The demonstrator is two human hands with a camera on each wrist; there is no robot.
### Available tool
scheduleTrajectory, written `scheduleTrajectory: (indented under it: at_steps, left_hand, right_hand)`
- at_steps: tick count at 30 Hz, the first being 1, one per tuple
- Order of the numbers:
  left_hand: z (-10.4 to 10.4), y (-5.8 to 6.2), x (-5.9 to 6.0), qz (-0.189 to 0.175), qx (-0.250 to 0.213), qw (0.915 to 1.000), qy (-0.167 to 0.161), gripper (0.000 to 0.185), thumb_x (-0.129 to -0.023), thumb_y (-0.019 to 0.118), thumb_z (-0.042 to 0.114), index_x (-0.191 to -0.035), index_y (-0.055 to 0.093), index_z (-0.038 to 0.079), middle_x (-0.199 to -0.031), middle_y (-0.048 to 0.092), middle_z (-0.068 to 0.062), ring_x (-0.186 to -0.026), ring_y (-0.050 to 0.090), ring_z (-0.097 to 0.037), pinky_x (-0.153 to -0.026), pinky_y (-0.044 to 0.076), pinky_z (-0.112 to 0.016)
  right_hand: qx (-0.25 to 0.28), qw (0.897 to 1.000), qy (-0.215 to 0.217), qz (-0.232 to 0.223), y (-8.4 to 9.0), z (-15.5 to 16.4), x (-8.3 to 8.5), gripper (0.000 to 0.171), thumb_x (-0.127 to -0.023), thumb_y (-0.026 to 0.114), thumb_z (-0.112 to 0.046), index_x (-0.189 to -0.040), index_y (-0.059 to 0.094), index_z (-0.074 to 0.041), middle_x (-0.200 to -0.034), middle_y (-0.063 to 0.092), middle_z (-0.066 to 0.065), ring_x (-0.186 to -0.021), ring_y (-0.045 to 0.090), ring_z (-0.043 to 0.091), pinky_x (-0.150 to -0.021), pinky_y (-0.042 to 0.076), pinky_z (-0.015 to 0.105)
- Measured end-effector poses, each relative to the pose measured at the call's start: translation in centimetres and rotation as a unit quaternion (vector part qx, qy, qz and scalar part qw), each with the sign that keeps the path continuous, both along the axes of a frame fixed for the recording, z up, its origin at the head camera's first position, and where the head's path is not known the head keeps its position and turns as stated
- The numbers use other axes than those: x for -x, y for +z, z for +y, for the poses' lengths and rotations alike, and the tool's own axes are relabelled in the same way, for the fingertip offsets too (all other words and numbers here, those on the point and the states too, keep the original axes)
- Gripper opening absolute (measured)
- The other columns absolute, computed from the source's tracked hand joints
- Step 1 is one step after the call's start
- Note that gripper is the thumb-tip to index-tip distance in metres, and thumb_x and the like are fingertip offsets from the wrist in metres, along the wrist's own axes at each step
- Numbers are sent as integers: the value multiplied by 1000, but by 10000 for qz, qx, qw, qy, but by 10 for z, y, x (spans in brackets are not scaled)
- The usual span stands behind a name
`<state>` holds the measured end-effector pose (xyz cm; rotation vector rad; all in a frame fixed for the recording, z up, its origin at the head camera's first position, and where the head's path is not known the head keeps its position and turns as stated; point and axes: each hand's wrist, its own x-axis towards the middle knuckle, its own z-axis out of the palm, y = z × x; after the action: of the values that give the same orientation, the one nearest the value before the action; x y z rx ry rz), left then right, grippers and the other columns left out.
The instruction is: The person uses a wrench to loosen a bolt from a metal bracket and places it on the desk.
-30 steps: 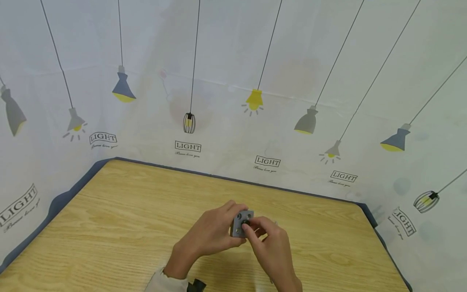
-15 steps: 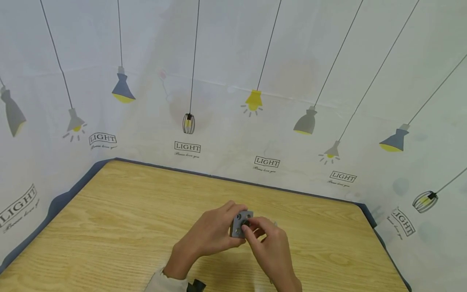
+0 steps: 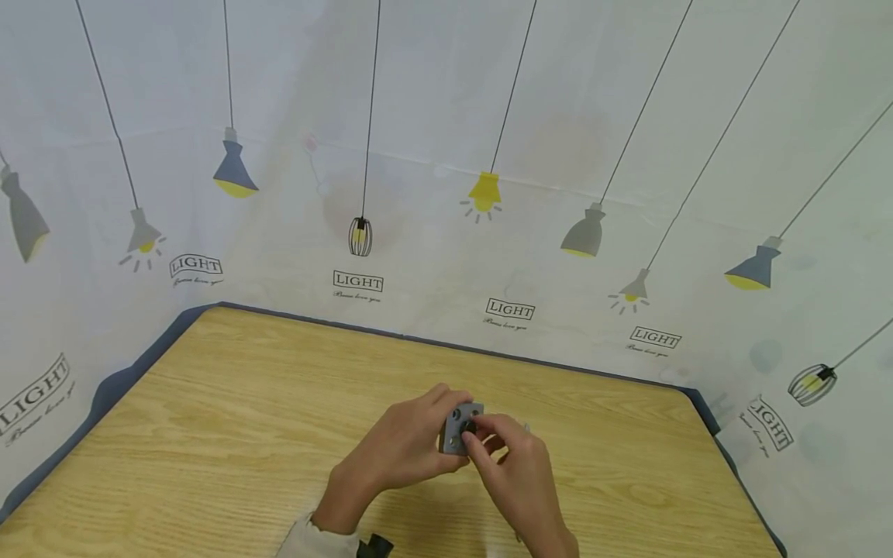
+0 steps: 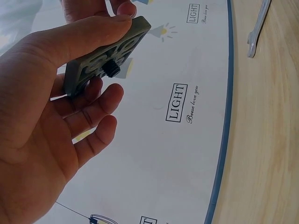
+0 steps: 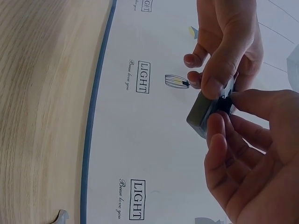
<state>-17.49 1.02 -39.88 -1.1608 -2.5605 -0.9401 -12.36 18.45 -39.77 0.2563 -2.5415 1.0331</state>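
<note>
My left hand [image 3: 398, 446] grips a grey block with several holes [image 3: 451, 444] by its edges, raised over the table. In the left wrist view the thumb lies along one edge of the block, and a black threaded bolt end [image 4: 112, 69] sticks out of the face turned toward that palm. On the opposite face, my right hand [image 3: 525, 469] pinches the black bolt head [image 5: 225, 104] between thumb and fingers. Those fingertips partly cover the head. How deep the bolt sits cannot be told.
A metal wrench [image 4: 253, 41] lies on the wooden table [image 3: 244, 403], mostly behind the right hand in the head view. White cloth printed with lamps [image 3: 432, 256] stands around the table's dark blue edge. A black object [image 3: 377, 545] shows beside the left sleeve.
Both hands stay in nearly the same place with the block. The right fingers shift slightly on the bolt head.
</note>
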Motion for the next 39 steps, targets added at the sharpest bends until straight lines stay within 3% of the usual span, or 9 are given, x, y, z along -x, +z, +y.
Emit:
scheduleTrajectory:
  at_steps: [39]
  left_hand:
    - [-2,0,1,-45,77,10000,25,64,-81,82,34,-136,54,15,-112,59,3,-82,56,-4,-73,52,-23]
  right_hand:
    - [-82,9996,254,20,1,1,-1,23,-88,74,-7,-110,72,-13,-94,68,-1,-74,65,8,-55,49,20]
